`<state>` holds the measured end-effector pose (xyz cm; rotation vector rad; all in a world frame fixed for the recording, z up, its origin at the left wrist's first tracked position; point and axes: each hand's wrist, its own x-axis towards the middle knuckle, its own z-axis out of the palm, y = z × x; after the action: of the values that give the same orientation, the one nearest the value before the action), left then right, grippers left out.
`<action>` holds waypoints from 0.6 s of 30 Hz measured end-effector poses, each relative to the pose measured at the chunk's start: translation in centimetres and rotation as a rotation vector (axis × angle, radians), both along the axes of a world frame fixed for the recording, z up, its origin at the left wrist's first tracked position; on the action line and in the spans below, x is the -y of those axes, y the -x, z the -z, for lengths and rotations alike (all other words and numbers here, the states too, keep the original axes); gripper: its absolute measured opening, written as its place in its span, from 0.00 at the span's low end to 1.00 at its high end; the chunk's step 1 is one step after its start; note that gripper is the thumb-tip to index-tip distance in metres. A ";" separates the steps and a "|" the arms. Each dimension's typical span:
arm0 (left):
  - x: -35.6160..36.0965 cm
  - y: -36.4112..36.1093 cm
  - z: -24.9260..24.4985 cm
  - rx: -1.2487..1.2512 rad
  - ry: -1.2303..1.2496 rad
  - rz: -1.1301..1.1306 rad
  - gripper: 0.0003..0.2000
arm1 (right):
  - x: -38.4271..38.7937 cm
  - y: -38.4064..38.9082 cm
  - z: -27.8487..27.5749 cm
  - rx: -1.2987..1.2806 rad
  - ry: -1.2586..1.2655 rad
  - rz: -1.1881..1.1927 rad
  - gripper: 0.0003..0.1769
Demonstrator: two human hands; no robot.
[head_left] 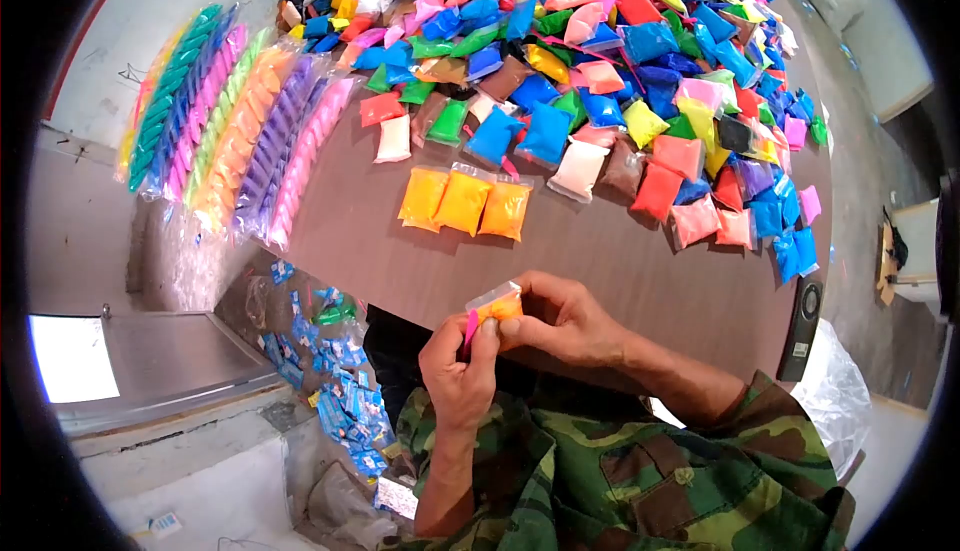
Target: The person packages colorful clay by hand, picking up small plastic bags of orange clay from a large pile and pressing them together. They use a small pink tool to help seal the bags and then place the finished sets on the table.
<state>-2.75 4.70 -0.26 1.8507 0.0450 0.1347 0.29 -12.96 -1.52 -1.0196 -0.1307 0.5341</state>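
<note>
Between my two hands, just past the table's near edge, is a small clear packet with orange contents. My left hand pinches its lower left side, where a pink strip sticks out. The fingers of my right hand are closed on the packet's right side. Farther up the brown table lie three orange-yellow packets side by side. Behind them spreads a large heap of small packets in many colours.
Long twisted pieces in clear wrappers lie at the table's left. Blue packets are piled low on the left, below the table. A black device sits at the right edge, with clear plastic sheeting beside it.
</note>
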 end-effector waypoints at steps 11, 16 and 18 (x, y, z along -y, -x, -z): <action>0.4 0.8 -0.1 -0.129 0.135 -0.063 0.07 | -0.3 0.5 0.5 0.112 0.161 0.093 0.13; 0.0 0.2 0.0 -0.028 -0.003 0.005 0.08 | -0.4 0.5 0.2 0.080 0.075 0.121 0.13; 0.3 0.3 0.2 -0.031 0.032 -0.003 0.07 | -0.4 0.4 0.3 0.068 0.043 0.133 0.13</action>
<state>-3.01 4.42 -0.51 1.8207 0.0703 0.1069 -0.13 -12.59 -1.81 -1.0806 -0.1109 0.3833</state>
